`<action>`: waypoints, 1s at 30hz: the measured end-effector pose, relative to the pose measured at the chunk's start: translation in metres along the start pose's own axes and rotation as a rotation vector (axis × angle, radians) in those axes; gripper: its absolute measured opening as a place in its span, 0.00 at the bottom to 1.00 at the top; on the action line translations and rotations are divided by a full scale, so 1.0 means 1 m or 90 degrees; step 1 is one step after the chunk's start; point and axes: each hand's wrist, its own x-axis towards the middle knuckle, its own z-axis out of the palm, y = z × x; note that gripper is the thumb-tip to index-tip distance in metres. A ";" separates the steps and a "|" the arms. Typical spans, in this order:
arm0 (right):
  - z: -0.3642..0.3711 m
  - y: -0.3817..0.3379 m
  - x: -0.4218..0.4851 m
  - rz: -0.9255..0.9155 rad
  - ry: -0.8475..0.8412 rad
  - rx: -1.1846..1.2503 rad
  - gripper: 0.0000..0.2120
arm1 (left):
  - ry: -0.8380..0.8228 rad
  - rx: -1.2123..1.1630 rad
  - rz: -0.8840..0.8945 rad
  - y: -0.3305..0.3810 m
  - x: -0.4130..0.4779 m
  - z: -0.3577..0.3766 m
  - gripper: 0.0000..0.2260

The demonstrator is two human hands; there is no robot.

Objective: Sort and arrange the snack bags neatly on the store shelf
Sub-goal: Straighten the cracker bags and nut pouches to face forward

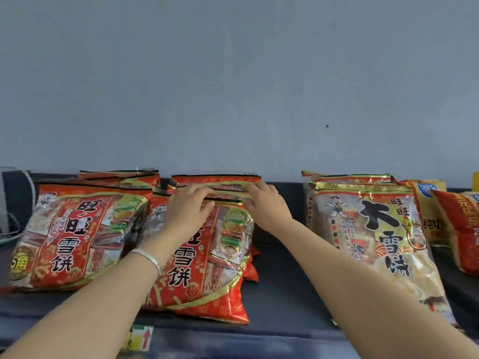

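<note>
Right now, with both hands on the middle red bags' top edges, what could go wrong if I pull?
1. The left hand and right hand grip only the top seams of the middle red stack; the bags behind could slump unevenly.
2. That stack presses against the left red bags, so a pull may drag them askew.
3. The yellow bag reaches the shelf front edge beside the right forearm; a bump could tip it off.

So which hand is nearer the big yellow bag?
Right. The right hand is on the middle red bags, just left of the big yellow bag; the left hand lies farther left.
</note>
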 end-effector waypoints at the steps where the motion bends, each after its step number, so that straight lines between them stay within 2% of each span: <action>1: 0.002 0.001 0.011 0.002 0.002 0.001 0.19 | -0.012 0.015 0.003 -0.005 0.009 0.001 0.16; 7: 0.018 0.013 0.078 -0.028 -0.007 -0.036 0.20 | -0.076 0.074 -0.010 -0.031 0.061 0.013 0.17; 12: 0.037 0.024 0.127 -0.047 -0.063 -0.081 0.21 | -0.111 0.082 0.004 -0.034 0.097 0.028 0.16; 16: 0.056 0.025 0.148 -0.066 -0.086 -0.128 0.21 | -0.190 0.116 -0.011 -0.033 0.115 0.040 0.17; 21: 0.065 0.029 0.165 -0.069 -0.080 -0.147 0.11 | -0.289 0.110 -0.036 -0.036 0.127 0.047 0.18; 25: 0.062 0.033 0.169 -0.076 -0.103 -0.114 0.04 | -0.282 0.030 -0.025 -0.040 0.132 0.053 0.03; 30: 0.048 0.045 0.168 -0.065 -0.127 -0.100 0.03 | -0.212 -0.007 -0.032 -0.038 0.134 0.056 0.05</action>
